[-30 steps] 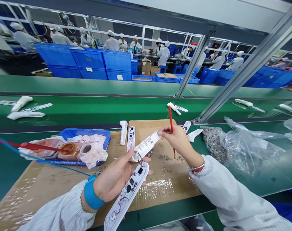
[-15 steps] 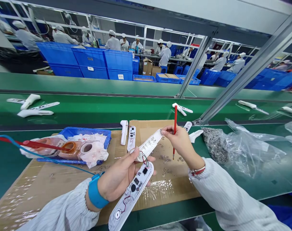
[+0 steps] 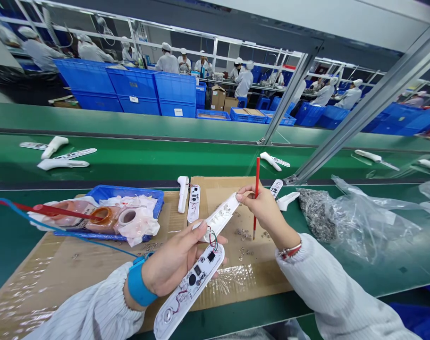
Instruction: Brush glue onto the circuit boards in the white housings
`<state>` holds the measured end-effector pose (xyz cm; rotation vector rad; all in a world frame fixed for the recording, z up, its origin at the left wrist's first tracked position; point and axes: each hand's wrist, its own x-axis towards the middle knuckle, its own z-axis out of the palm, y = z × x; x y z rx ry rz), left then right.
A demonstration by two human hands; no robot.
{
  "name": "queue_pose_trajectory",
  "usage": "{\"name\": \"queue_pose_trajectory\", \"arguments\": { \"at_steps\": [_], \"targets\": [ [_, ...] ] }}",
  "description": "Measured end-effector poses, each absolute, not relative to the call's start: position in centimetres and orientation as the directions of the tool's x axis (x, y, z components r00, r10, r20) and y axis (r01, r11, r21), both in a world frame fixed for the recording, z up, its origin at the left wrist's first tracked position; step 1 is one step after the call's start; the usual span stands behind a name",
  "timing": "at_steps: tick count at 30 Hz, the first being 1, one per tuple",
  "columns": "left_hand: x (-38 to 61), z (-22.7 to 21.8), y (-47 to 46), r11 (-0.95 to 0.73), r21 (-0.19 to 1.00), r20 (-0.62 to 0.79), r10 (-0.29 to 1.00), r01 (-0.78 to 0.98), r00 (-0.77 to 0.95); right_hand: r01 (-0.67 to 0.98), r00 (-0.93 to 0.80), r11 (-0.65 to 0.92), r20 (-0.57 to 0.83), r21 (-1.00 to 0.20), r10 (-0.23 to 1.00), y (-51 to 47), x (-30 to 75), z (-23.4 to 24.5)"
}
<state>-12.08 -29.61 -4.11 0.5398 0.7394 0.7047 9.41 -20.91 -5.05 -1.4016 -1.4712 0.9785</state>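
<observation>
White casing (image 3: 222, 212), in the centre of the frame, slanting up toward the right. Joined by thin coloured wires (image 3: 212, 238) to a long board half (image 3: 191, 289) reaching to the bottom edge. Gripped near the wired end by the left hand (image 3: 172, 262), half curled, palm upward, thumb on top and fingers beneath both parts. At the far end, the right hand (image 3: 262, 204), thumb and forefinger nearly closed at the tip; cannot tell whether on the casing or on a small part there. Also tucked in those fingers, a red brush (image 3: 257, 172), nearly upright, unlike the clear leftward lean of its top a second ago. Farther right than before, in the upper left of the frame, the white pieces (image 3: 64, 164) on the green belt (image 3: 165, 163); likewise shifted right, the forked piece (image 3: 271, 161) right of centre. On the stacked blue crates (image 3: 133, 85) in the upper left, white labels (image 3: 178, 112) and faint dark marks, too small to read. On a bottle (image 3: 73, 224) in the blue tray (image 3: 122, 191) at left, printing likewise unreadable.
</observation>
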Motion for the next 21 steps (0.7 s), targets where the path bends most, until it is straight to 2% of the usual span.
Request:
{"name": "queue_pose_trajectory", "arguments": {
  "at_steps": [3,5,7,10,13,15,16,18,21],
  "targets": [
    [-12.5,-4.0,-29.1,0.657,0.684,-0.415,0.707,-0.317,0.572,0.296,-0.128,0.008,-0.031,-0.955,0.991,-19.8,10.4,-4.8],
    [-12.5,-3.4,-28.4,0.653,0.702,-0.413,0.697,-0.283,0.586,0.303,-0.17,0.009,-0.045,-0.953,0.984,-18.8,10.8,-4.1],
    [-11.9,-2.4,-26.8,0.643,0.713,-0.399,0.699,-0.278,0.593,0.331,-0.157,0.049,-0.004,-0.942,0.988,-17.4,11.1,-3.1],
    [-9.8,-0.2,-22.4,0.592,0.729,-0.342,0.749,-0.343,0.567,0.42,-0.051,0.105,0.092,-0.901,0.994,-15.0,11.7,-1.0],
    [-7.1,1.6,-15.2,0.388,0.778,-0.226,0.907,-0.494,0.356,0.487,0.096,0.106,0.175,-0.867,0.98,-13.0,13.3,0.7],
    [-5.8,2.0,-9.8,0.196,0.849,-0.179,0.98,-0.491,0.08,0.497,0.149,0.097,0.195,-0.862,0.969,-12.6,14.9,1.3],
    [-5.5,2.0,-7.3,0.111,0.905,-0.171,0.979,-0.411,-0.111,0.496,0.156,0.092,0.193,-0.864,0.969,-12.8,15.8,1.4],
    [-5.5,1.5,-3.3,0.092,0.938,-0.18,0.953,-0.335,-0.242,0.488,0.148,0.079,0.171,-0.869,0.974,-13.9,17.7,1.3],
    [-6.8,0.2,-0.3,0.127,0.97,-0.188,0.933,-0.208,-0.306,0.47,0.138,0.053,0.132,-0.881,0.982,-16.8,20.9,1.1]
  ]
}}
